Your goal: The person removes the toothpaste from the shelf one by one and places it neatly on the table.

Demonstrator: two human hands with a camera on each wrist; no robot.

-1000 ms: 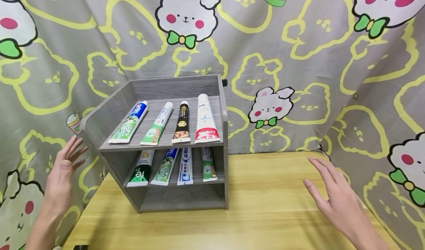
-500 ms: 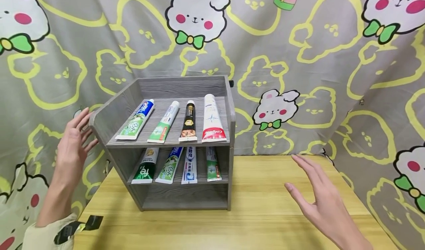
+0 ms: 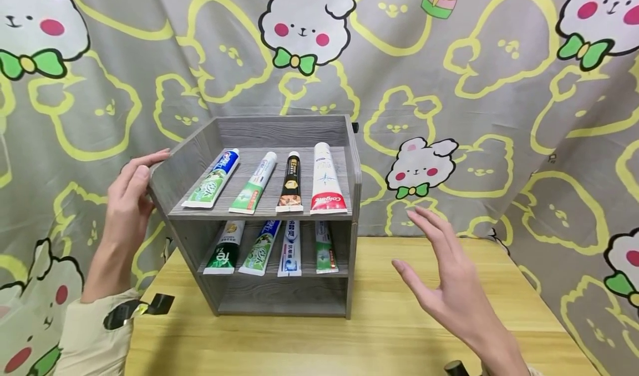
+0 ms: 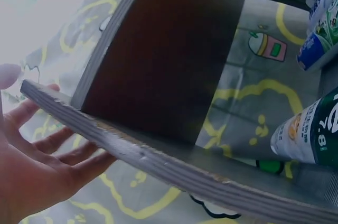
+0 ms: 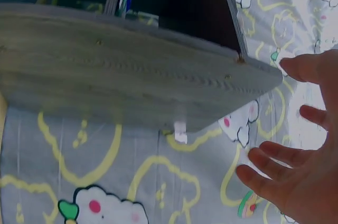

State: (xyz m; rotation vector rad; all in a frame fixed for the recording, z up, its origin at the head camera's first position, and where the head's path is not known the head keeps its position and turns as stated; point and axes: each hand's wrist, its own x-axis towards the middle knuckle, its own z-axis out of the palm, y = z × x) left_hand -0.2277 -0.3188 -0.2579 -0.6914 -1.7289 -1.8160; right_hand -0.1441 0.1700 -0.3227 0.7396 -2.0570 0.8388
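Observation:
A grey wood-grain shelf unit (image 3: pixel 287 131) stands on the table, holding toothpaste tubes on two levels. On top lie a blue-green tube (image 3: pixel 212 179), a white-green tube (image 3: pixel 253 183), a black tube (image 3: pixel 290 182) and a white-red Colgate tube (image 3: pixel 326 179). Several more, including a dark green tube (image 3: pixel 224 248), rest one level down. My left hand (image 3: pixel 125 204) is at the upper corner of the unit's left side, its extended fingers along the outer face in the left wrist view. My right hand (image 3: pixel 449 287) hovers right of the unit, fingers spread, holding nothing.
The yellow wooden table (image 3: pixel 424 331) extends in front and to the right of the unit. A grey curtain (image 3: pixel 379 60) with cartoon rabbits hangs behind and along both sides. The unit's lowest compartment (image 3: pixel 282 297) has a bare board.
My left hand has moved up and right to the unit's left side. My right hand has moved left toward the unit. The whole head view has shifted slightly; the tubes keep their places.

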